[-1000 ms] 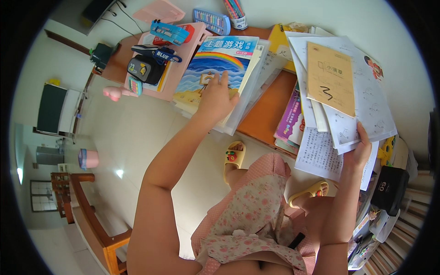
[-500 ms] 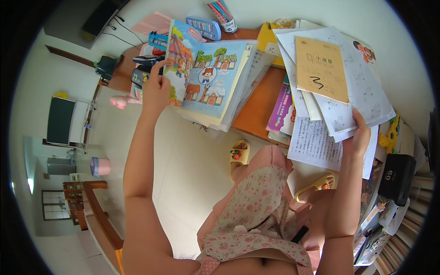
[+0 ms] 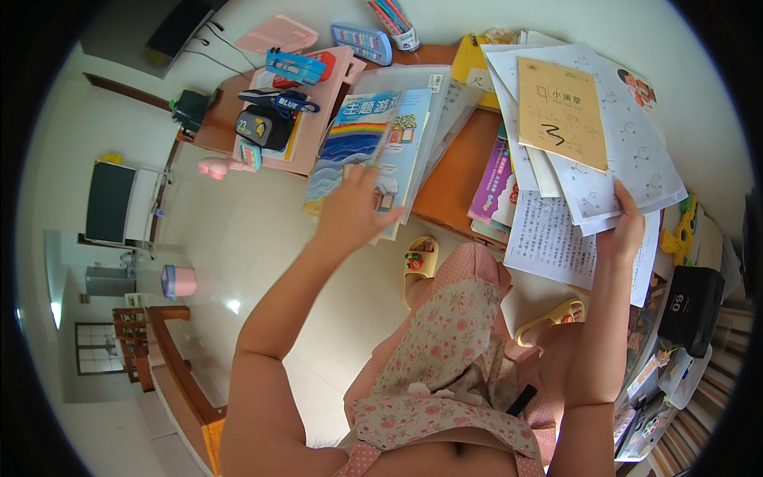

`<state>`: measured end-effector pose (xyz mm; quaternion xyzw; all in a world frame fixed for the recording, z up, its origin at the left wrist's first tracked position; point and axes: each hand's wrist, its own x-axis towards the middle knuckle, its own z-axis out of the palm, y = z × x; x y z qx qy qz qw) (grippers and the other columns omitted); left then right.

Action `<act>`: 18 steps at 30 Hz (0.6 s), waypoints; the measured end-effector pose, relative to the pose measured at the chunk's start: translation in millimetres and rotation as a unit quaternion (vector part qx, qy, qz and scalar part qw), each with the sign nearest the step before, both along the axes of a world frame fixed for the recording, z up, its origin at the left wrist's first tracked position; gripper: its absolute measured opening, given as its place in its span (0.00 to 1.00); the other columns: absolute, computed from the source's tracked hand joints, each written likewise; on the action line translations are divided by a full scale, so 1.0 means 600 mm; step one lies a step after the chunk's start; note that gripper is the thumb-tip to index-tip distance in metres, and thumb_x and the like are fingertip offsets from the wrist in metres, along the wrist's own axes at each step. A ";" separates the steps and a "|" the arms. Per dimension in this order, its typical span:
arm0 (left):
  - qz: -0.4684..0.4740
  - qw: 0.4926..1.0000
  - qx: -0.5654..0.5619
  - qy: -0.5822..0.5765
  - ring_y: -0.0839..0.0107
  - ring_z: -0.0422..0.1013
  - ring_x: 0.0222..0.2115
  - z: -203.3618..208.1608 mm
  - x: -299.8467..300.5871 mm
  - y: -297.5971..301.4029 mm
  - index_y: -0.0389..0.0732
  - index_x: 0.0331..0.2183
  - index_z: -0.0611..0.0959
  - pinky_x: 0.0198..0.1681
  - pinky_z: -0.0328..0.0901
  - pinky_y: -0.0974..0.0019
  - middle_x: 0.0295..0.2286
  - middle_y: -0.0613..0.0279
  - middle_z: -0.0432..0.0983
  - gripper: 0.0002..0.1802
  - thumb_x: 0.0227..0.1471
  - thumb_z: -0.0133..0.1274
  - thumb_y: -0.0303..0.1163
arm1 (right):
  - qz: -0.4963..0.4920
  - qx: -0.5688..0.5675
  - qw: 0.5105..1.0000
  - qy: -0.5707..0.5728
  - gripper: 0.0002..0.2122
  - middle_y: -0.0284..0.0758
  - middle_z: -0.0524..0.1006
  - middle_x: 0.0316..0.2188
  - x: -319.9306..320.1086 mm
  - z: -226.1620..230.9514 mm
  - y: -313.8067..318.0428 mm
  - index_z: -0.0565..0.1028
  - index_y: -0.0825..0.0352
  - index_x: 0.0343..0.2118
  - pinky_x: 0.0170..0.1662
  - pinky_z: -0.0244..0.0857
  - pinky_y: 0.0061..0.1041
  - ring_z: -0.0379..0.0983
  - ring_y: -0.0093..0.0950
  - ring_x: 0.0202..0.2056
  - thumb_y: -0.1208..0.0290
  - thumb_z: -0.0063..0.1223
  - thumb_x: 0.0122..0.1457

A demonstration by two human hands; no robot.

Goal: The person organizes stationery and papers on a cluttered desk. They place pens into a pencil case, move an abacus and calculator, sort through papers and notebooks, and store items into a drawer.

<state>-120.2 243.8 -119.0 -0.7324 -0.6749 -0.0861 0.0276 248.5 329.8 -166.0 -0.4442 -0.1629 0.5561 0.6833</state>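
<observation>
My left hand (image 3: 356, 208) is over a colourful picture book (image 3: 359, 135), thumb stretched away from the fingers, the fingertips slightly blurred against its cover. That cover shows a rainbow and blue waves, and part of an illustrated page shows along its right side. Beneath the book are a clear sleeve and more papers. My right hand (image 3: 622, 228) grips the lower edge of a stack of loose printed sheets (image 3: 636, 171), thumb on top. On that stack rests a tan exercise booklet (image 3: 562, 111).
Left of the book, a dark pencil case (image 3: 265, 127) and a blue stapler-like item (image 3: 296, 67) lie on a pink box (image 3: 306, 151). A pencil cup (image 3: 404, 38) stands behind. Purple books (image 3: 491, 187) lie on the orange-brown desk (image 3: 457, 163). A black case (image 3: 690, 310) is at right.
My left hand has moved right and toward me. The picture book's cover has swung over to the right across the illustrated page. My right hand stays on the sheets.
</observation>
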 end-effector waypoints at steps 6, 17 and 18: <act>0.001 0.997 -0.071 0.009 0.51 0.70 0.36 -0.016 0.025 0.000 0.37 0.45 0.68 0.39 0.68 0.56 0.41 0.53 0.63 0.27 0.44 0.58 0.35 | -0.014 0.001 1.000 0.004 0.18 0.45 0.71 0.44 -0.002 -0.002 0.004 0.64 0.81 0.49 0.47 0.68 0.33 0.72 0.36 0.44 0.78 0.49 0.56; 0.177 0.926 0.131 -0.306 0.61 0.72 0.34 0.064 -0.181 0.028 0.38 0.40 0.74 0.39 0.65 0.65 0.34 0.51 0.73 0.16 0.46 0.46 0.20 | -0.013 0.001 1.000 0.016 0.21 0.46 0.70 0.45 -0.001 -0.001 0.003 0.62 0.82 0.50 0.46 0.70 0.35 0.72 0.37 0.43 0.80 0.51 0.54; 0.163 0.930 0.143 -0.296 0.61 0.72 0.34 0.071 -0.191 0.029 0.38 0.41 0.74 0.39 0.65 0.65 0.34 0.52 0.74 0.16 0.46 0.46 0.19 | -0.014 0.004 1.000 0.017 0.21 0.46 0.70 0.45 -0.001 -0.001 0.003 0.62 0.82 0.50 0.46 0.70 0.35 0.72 0.37 0.43 0.80 0.51 0.54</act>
